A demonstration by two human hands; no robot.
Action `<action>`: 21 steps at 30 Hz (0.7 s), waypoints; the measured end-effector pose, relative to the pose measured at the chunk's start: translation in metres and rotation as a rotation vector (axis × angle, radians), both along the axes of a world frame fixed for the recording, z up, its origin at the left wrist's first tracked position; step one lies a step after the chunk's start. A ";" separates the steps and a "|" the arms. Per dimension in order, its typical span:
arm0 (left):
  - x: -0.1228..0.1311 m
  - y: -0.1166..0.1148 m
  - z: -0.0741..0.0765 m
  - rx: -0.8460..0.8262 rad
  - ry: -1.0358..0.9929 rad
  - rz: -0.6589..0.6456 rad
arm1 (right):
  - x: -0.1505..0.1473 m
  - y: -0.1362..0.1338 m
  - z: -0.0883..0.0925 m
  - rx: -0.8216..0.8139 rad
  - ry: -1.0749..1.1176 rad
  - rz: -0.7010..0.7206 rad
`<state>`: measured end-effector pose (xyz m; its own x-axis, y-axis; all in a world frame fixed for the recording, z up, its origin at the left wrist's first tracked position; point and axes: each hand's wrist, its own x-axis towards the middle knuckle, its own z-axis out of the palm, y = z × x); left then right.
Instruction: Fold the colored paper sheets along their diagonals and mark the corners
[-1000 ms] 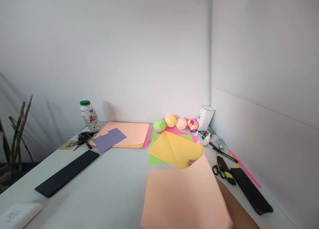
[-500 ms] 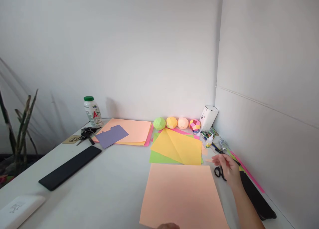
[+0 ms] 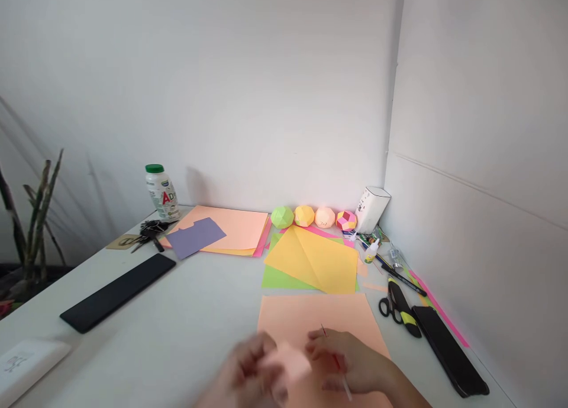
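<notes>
My left hand (image 3: 246, 372), blurred by motion, pinches a small piece of peach paper (image 3: 293, 363). To its right, my right hand (image 3: 359, 363) is closed around a thin red-and-clear stick (image 3: 347, 389), slim like a pen refill; its exact kind is unclear. Both hands are over a large sheet of peach paper (image 3: 310, 313) lying flat on the table, and they hide much of its near part. Just beyond that sheet lie a folded yellow sheet (image 3: 331, 263) and a green sheet (image 3: 284, 279).
Scissors (image 3: 385, 307), a black-and-yellow cutter (image 3: 404, 308) and a black case (image 3: 448, 349) lie at right. Behind them stands a glue bottle (image 3: 371, 252). Several paper balls (image 3: 304, 215) line the wall. At left are a black strip (image 3: 119, 292) and a white bottle (image 3: 162, 193).
My right hand has moved from beside the scissors to over the peach sheet, now holding the thin stick. My left hand has risen into view with the small paper piece.
</notes>
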<state>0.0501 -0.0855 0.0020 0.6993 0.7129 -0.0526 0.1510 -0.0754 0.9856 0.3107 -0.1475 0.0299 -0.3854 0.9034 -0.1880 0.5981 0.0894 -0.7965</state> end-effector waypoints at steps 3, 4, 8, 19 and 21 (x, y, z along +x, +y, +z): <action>-0.016 0.058 0.020 0.253 0.350 0.369 | 0.001 -0.002 0.005 -0.040 -0.033 0.006; -0.021 0.076 0.020 0.262 0.406 0.424 | 0.000 -0.003 0.006 -0.055 -0.049 -0.001; -0.036 0.115 0.001 0.370 0.555 0.598 | -0.002 -0.007 0.007 -0.062 -0.113 0.009; -0.012 0.068 -0.002 0.868 0.296 0.358 | 0.001 -0.004 0.007 -0.018 -0.111 0.058; -0.008 0.057 -0.002 0.875 0.247 0.278 | 0.002 -0.004 0.006 -0.016 -0.111 0.057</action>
